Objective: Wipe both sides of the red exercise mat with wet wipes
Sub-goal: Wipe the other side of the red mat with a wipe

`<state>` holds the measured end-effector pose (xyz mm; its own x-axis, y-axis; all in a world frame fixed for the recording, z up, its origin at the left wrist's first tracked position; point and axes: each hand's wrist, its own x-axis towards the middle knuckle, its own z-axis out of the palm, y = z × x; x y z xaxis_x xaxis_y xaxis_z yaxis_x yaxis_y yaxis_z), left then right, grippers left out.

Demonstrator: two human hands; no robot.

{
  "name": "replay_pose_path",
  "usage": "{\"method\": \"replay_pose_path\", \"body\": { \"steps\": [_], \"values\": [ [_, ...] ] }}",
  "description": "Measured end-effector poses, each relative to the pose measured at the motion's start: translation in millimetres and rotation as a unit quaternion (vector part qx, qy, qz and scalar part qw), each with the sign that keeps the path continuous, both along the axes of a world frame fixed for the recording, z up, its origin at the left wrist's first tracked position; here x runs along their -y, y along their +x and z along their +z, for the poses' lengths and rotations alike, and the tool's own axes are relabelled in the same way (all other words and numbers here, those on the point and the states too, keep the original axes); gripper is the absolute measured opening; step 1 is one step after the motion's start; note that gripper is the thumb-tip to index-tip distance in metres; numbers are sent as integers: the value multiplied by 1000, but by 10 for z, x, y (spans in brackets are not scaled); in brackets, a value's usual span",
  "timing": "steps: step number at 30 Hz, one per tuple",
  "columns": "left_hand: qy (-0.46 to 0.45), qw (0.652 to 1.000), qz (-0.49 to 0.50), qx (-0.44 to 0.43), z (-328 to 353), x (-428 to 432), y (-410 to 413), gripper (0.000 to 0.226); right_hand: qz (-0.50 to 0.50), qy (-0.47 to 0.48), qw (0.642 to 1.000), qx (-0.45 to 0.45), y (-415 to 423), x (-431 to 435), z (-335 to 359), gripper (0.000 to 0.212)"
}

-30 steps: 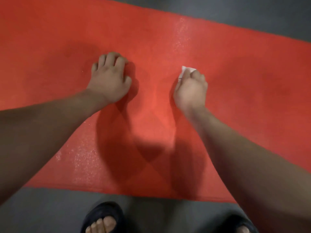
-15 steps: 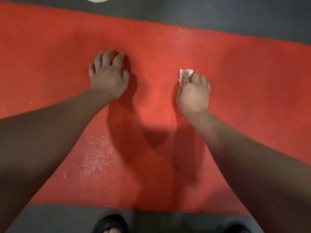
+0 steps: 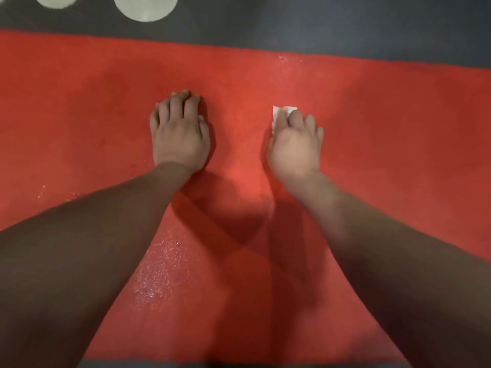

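The red exercise mat (image 3: 372,107) lies flat across the dark floor and fills most of the view. My left hand (image 3: 180,134) rests palm down on the mat left of centre, fingertips slightly bent, holding nothing. My right hand (image 3: 295,144) lies palm down to the right of it and presses a small white wet wipe (image 3: 281,112) onto the mat under its fingers. Only a corner of the wipe shows past the index finger. A damp, glistening patch (image 3: 164,266) marks the mat between my forearms.
Dark grey floor (image 3: 318,25) runs along the mat's far edge. Two pale round marks (image 3: 144,6) sit on that floor at the top left. A thin strip of floor shows below the mat's near edge.
The view has tilted up, so my feet have left the frame and the far floor with pale circles has come in. Both hands have stayed side by side on the mat, the right one still on the wipe.
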<state>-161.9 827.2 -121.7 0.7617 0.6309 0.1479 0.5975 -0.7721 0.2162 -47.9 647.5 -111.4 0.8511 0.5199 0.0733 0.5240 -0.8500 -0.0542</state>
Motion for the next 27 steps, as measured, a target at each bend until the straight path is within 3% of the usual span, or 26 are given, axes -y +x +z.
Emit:
{"method": "replay_pose_path", "body": {
  "steps": [2, 4, 6, 8, 11, 13, 14, 16, 18, 20, 21, 23, 25, 27],
  "values": [
    [7, 1000, -1, 4, 8, -11, 6, 46, 98, 26, 995, -17, -301, -132, -7, 45],
    [5, 1000, -5, 7, 11, -14, 14, 46, 272, 35, 962, -22, -542, -144, -32, 43],
    [10, 1000, -7, 8, -4, -19, 6, 46, 374, 38, 926, 3, -408, -95, -27, 42],
    [19, 1000, -5, 6, -21, -30, 0, 46, 329, 22, 943, 35, -38, -67, -18, 39],
    [21, 1000, -1, 3, -36, -42, 5, 46, 78, 0, 996, 38, 460, -91, -50, 43],
    [23, 1000, -2, 8, -52, -42, 7, 46, -9, -1, 1000, 7, 427, -216, -44, 47],
    [24, 1000, -2, 9, -55, -43, 7, 46, 14, 2, 1000, -7, 308, -286, -36, 49],
    [24, 1000, -1, 7, -58, -48, 15, 46, 161, 15, 986, -40, 15, -350, -3, 51],
    [23, 1000, 4, 4, -58, -52, 27, 47, 324, 29, 945, -40, -175, -290, 12, 49],
    [27, 1000, 6, 3, -66, -57, 24, 47, 398, 26, 917, -10, -50, -207, 28, 45],
    [28, 1000, 5, 2, -70, -57, 21, 47, 388, 12, 921, 12, 102, -179, 22, 44],
    [24, 1000, 2, 1, -71, -65, 25, 47, 273, 0, 961, 40, 473, -173, 11, 44],
    [24, 1000, 2, 1, -70, -78, 25, 47, 99, -22, 995, 11, 743, -236, 14, 47],
    [23, 1000, -1, 3, -71, -86, 29, 47, 28, -16, 999, -24, 698, -371, 9, 50]
  ]
}}
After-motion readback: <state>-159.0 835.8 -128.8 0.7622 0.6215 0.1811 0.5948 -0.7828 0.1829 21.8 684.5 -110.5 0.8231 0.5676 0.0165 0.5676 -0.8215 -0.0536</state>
